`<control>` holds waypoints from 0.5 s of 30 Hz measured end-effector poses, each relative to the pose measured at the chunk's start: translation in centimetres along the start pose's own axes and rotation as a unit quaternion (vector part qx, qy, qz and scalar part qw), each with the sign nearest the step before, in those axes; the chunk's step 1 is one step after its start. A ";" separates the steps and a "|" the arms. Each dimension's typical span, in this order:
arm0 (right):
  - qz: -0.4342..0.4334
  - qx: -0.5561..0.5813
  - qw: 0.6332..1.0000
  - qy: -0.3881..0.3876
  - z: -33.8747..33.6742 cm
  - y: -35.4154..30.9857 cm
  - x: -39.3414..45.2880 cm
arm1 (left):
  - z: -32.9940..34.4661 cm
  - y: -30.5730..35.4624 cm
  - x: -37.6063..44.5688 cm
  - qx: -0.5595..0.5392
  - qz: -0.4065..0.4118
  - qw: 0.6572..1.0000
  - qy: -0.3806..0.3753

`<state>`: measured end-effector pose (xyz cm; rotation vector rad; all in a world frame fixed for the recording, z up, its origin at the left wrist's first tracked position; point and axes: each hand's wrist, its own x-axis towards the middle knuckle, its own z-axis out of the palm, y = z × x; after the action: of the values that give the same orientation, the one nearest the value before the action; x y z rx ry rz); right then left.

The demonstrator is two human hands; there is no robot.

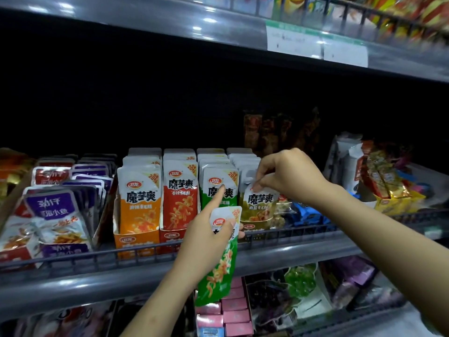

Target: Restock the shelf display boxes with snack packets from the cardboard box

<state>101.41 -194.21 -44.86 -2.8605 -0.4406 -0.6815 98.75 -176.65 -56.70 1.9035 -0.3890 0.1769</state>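
Right now the left hand (206,235) grips a green snack packet (220,257) between thumb and curled fingers, forefinger (stretched straight) touching the green display box's (220,190) front packet. Just right of that box, the right hand (286,175) pinches an olive packet (260,205) by its top, wrist arched over.

Dark open room above packed display boxes (179,234), behind rail (291,233).

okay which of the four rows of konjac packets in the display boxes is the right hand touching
The olive-green row, farthest right of the four. The right hand pinches its front packet's top edge; the orange, red and bright green rows sit to its left.
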 end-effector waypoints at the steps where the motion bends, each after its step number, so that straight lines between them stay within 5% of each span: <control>1: 0.002 0.004 1.000 -0.022 -0.2 0.0 0.2 | 0.0 0.1 -0.1 -0.001 0.004 1.000 0.002; 10: -0.026 -0.022 0.991 -0.129 -0.5 1.0 1.7 | -0.7 1.0 -0.7 0.001 0.006 1.000 0.005; 15: 0.000 -0.026 0.994 -0.108 -0.1 1.3 1.3 | -0.9 1.7 -1.0 -0.014 -0.004 1.000 0.003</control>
<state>102.94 -195.09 -44.29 -2.9976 -0.4590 -0.3883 97.26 -176.15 -55.18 1.8762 -0.3775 0.1701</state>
